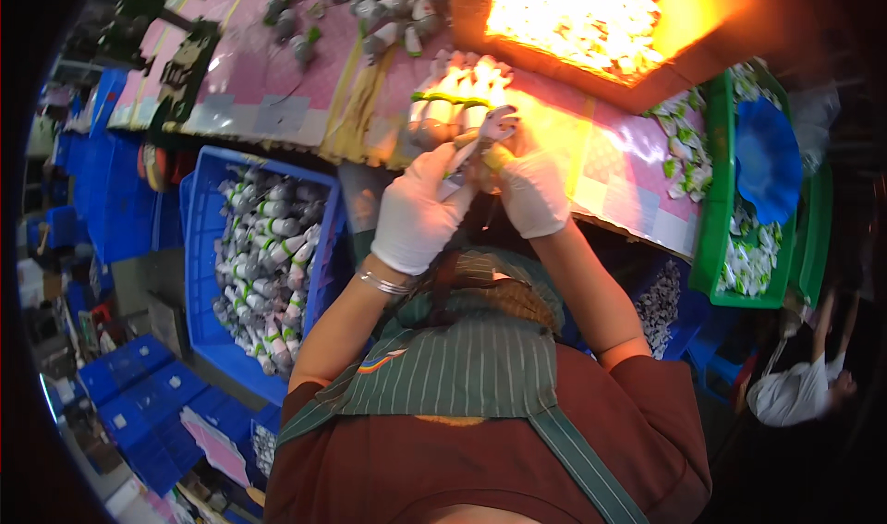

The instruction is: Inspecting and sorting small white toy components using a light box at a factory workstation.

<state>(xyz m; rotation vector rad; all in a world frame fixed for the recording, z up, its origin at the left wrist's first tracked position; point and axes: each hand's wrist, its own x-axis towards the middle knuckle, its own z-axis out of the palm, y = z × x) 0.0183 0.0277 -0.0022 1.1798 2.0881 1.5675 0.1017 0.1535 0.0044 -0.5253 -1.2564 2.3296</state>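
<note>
My left hand (420, 210), in a white glove, is closed at the table's front edge on a slim pale piece that points up and away from me. Close beside it, my right hand (533, 191), also gloved, has its fingers bent inward, with a bit of yellow-green showing at the fingertips. What sits between the hands is partly hidden by the fingers. Just beyond them, a row of small bottle-shaped pieces (459, 99), white and grey with green bands, stands close together on the pink-covered table (605, 159).
At left, a blue crate (196, 274) holds many similar pieces. A brightly lit box (637, 92) full of small parts stands at the far side. To the right is a green tray (716, 247) with a blue scalloped bowl (769, 159). More grey-white pieces (379, 11) lie at the back.
</note>
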